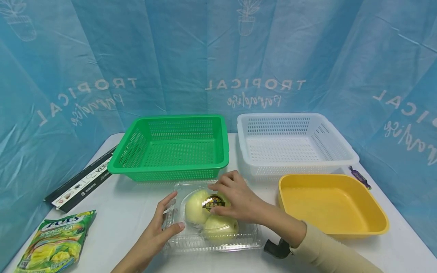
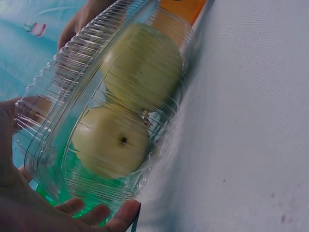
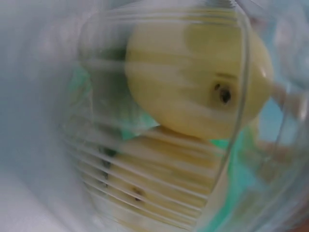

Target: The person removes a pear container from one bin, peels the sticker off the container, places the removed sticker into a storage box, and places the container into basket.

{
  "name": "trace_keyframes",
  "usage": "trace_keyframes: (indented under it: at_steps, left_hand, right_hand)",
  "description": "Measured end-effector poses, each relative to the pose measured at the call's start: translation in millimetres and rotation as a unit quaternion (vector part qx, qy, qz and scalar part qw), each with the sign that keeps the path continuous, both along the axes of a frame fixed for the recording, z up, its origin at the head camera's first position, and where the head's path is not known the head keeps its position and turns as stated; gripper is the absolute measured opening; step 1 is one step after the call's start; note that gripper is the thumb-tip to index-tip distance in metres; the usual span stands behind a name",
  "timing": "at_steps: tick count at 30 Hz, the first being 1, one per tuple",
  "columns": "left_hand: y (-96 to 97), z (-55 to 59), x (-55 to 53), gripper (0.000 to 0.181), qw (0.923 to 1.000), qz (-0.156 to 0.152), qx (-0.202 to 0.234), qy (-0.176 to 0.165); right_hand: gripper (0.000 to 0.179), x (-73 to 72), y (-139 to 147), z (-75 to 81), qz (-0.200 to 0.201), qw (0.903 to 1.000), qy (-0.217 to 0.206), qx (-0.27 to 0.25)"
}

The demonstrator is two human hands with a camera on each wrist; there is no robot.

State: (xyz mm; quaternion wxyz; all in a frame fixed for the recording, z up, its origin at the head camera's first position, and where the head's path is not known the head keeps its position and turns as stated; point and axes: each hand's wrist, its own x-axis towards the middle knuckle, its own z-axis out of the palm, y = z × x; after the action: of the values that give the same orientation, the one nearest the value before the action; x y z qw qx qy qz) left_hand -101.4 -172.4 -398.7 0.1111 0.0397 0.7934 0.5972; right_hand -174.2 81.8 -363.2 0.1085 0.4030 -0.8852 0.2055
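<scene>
A clear plastic clamshell box (image 1: 191, 244) with a ribbed rim lies near the middle of the table, its lid down. Several round, pale yellow-green pears (image 2: 116, 140) show through its walls, and two fill much of the blurred right wrist view (image 3: 193, 72). On the lid is a black and gold label (image 1: 213, 203). My left hand (image 1: 157, 227) spreads around the box's left side, thumb and fingers extended along it. From the right, my right hand (image 1: 239, 199) reaches over the lid, fingers bent and apart, thumb at the label's lower edge. Its fingers partly cover the pears.
Behind the box stand a green basket (image 1: 170, 167) and a white basket (image 1: 300, 163). A yellow tub (image 1: 334, 204) is at the right, with a purple-wrapped sweet (image 1: 360, 177) beside it. Leftward lie a Fox's sweets bag (image 1: 56, 242) and a long black-and-white box (image 1: 82, 182).
</scene>
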Motion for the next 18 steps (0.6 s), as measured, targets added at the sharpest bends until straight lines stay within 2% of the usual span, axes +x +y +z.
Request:
trace_keyframes:
  at_steps: [6,18]
  left_hand:
    - [0.4,-0.2,0.4,0.075,1.0,-0.001,0.001,0.002]
    - [1.7,0.1,0.8,0.074,1.0,0.004,-0.001,0.006]
  right_hand:
    - [0.051,-0.3,-0.7,-2.9,0.0,0.9994,0.03,0.015]
    - [0.045,1.2,-1.4,-3.7,-0.003,0.999,0.036,0.025]
